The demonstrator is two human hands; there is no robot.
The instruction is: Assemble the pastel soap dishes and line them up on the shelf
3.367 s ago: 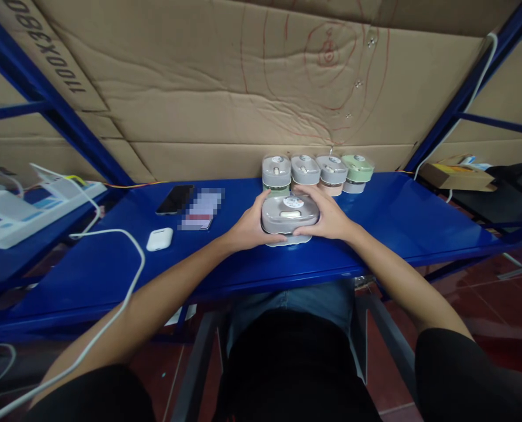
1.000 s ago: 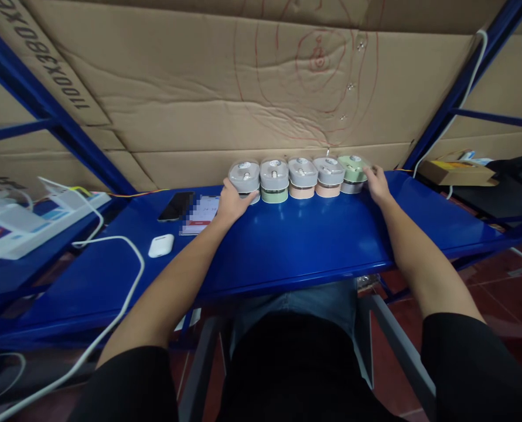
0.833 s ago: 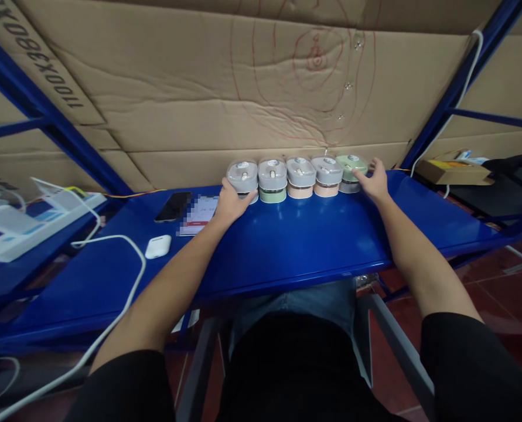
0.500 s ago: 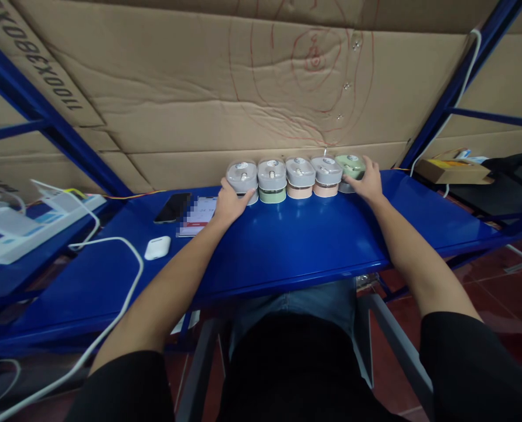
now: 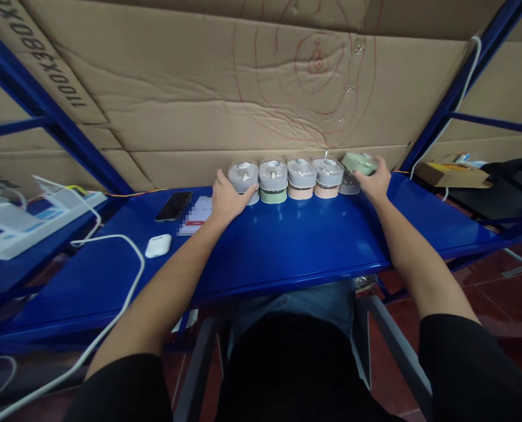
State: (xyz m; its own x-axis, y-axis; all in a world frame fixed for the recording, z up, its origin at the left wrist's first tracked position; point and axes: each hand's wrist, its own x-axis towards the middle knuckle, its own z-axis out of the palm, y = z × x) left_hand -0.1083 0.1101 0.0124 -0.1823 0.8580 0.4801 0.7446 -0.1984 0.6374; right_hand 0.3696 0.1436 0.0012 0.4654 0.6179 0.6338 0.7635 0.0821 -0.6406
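Small lidded boxes with clear tops stand stacked in pairs in a row by the cardboard. My right hand (image 5: 376, 183) grips a green lidded box (image 5: 358, 164) by its right side. That box is tilted and raised off a grey box (image 5: 348, 186), which stays on the table. At the row's left end, my left hand (image 5: 229, 196) is open, its thumb across the front of the leftmost grey box (image 5: 243, 173) and its fingers apart at the left. Between the hands are grey boxes on a green box (image 5: 273, 196) and on pink boxes (image 5: 300, 191).
A cardboard wall (image 5: 177, 105) rises behind the blue table (image 5: 296, 246). Left of my left arm lie a black phone (image 5: 174, 206), a blurred-out screen (image 5: 198, 215) and a white earbud case (image 5: 157, 246). A white cable (image 5: 140, 258) crosses the left side; a small carton (image 5: 454, 174) is at right.
My right hand has lifted the green box and tilted it, shifting slightly right. The fingers of my left hand have loosened away from the leftmost stack.
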